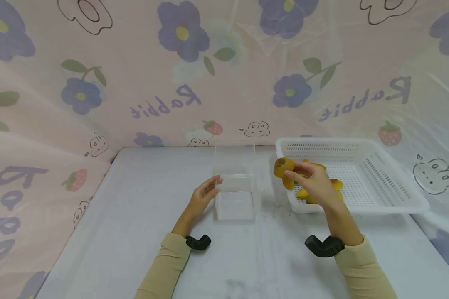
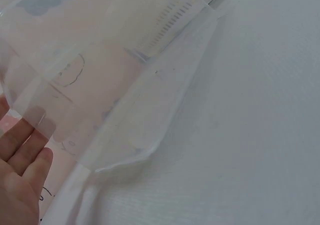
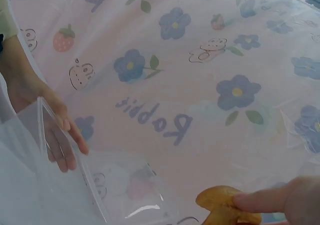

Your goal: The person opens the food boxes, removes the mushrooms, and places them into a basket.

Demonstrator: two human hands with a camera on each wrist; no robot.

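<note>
One bun [image 1: 283, 167] was pinched in the right hand [image 1: 311, 181] above the white basket [image 1: 396, 199], the empty clear box [image 1: 235, 199] was steadied by the flat, open left hand [image 1: 203, 195], and more buns [image 1: 334, 185] were left in the basket.

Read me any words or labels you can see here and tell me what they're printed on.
"Rabbit": printed in purple on the pink flowered sheet behind the table, seen mirrored in the head view at and, and upside down in the right wrist view.
Large purple letters at the sheet's left edge: cut off, not readable.
Clear box, white basket: no text.
</note>
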